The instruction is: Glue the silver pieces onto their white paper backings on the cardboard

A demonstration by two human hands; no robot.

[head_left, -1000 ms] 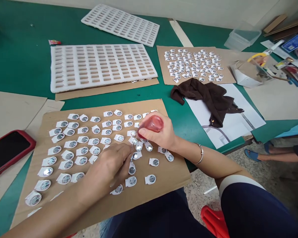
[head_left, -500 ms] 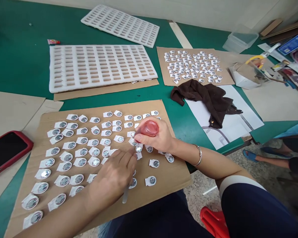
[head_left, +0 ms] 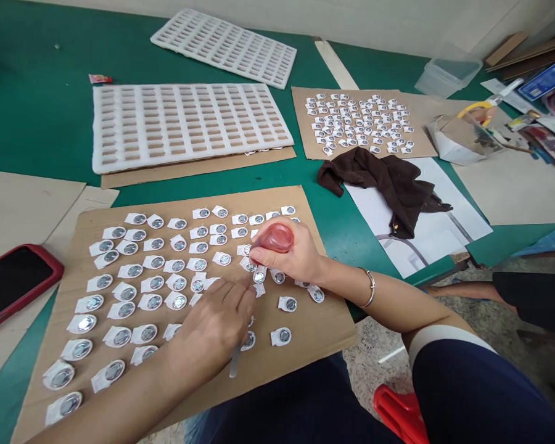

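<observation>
My right hand [head_left: 293, 250] is wrapped around a small red squeeze bottle [head_left: 278, 238], tipped with its lower end toward the left. Just below it lies a small round silver disc piece with a white tab [head_left: 259, 275]. My left hand [head_left: 224, 311] is closed beside that piece, knuckles up, fingertips hidden. From under its palm sticks the end of a thin flat metal tool [head_left: 234, 362]; the rest is covered. Several more such disc pieces lie in loose rows on the brown cardboard sheet [head_left: 305, 357] under both hands.
White foam trays [head_left: 189, 126] with rows of slots lie behind. Another cardboard sheet [head_left: 300, 123] bears more disc pieces. Right of centre is a dark brown cloth [head_left: 383, 185] on printed paper. A red-cased phone [head_left: 21, 280] lies left, yellow-handled scissors [head_left: 476, 111] right. A person's leg [head_left: 478, 290] shows beyond the table.
My hands, the bottle and the tool stay almost where they were. At the right, the other person's leg and foot have shifted. The view has moved very slightly.
</observation>
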